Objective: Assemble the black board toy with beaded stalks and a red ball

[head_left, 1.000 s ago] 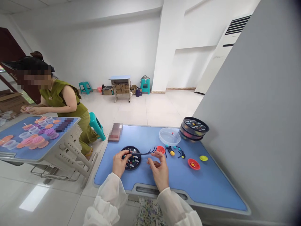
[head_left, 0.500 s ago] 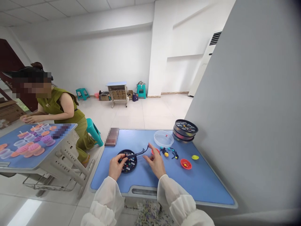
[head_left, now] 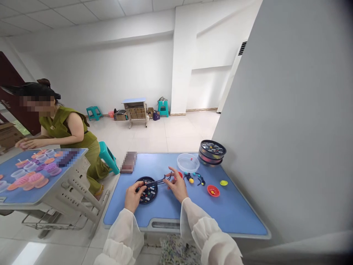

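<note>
Left hand [head_left: 132,197] is pinching dark strands [head_left: 154,182], which are running rightward to the right hand [head_left: 178,188], its grip unclear.

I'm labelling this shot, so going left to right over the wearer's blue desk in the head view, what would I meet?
Left hand → dark cords → right hand → orange-yellow ball → nearer red bowl → small yellow piece.

A white wall [head_left: 124,70] (teal stools [head_left: 163,109] near its foot) rises behind a pale tiled floor [head_left: 151,141].
</note>
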Demonstrator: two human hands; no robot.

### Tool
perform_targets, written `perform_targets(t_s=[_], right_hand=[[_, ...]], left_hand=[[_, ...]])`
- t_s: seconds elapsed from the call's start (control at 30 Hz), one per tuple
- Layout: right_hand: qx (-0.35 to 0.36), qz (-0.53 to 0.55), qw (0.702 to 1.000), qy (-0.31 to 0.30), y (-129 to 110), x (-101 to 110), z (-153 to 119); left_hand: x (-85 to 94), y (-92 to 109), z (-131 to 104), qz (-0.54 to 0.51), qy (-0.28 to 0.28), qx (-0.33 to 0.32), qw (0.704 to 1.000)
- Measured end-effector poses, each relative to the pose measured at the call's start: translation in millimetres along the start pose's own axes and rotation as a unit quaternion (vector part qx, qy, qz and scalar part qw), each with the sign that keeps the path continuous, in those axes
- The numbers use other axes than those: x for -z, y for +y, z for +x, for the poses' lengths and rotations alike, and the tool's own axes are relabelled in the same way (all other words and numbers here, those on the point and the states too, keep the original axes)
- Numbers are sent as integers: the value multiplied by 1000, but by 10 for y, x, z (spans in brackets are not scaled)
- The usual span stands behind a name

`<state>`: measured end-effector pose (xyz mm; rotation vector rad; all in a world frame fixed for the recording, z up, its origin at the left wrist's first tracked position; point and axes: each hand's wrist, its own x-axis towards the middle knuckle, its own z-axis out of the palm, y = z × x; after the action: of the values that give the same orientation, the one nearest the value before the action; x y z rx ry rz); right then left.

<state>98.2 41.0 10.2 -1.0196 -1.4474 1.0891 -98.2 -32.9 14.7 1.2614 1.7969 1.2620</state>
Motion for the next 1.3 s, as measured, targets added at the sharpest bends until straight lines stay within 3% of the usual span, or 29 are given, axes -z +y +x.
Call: perform_targets(t_s=[0.17,0.3,0.37,0.47,0.53,0.6,0.67,0.73,0.83,0.93,1.03,1.17,1.3], right_hand=[[62,-109,989,80,-26,240,-205],[43,-300,934,187,-47,633,-293],[28,-406,900,156,-67,758,-288],[1,-524,850,63,-111,774,-263],[-15,-577,816,32,-144,717,-253],[-24,-609,793,24,-168,668,-262],[-31,-622,782,27,-173,664,-304],[-22,-630,775,40,-149,710,-382],[40,-639,765,66,-72,835,-545],[106,-602,787,82,13,983,-704],[134,-500,851,85,67,1143,-817],[121,-308,939,94,72,1355,-917],[89,-188,973,96,18,1472,-978]], left_hand=[[5,-55,2,10,9,-11,1000],[3,-61,-10,6,14,-21,1000],[0,-45,-21,7,9,-18,1000],[-3,-23,-40,27,1,-33,999],[1,-20,-58,48,22,-68,996],[10,-22,-92,78,91,-117,986],[15,-15,-154,123,187,-178,958],[-8,23,-248,165,244,-255,921],[-157,169,-422,198,211,-375,881],[-477,408,-544,225,124,-446,857],[-901,663,-523,259,24,-476,840],[-1429,901,-282,326,-54,-446,832],[-1741,996,-3,392,-73,-384,833]])
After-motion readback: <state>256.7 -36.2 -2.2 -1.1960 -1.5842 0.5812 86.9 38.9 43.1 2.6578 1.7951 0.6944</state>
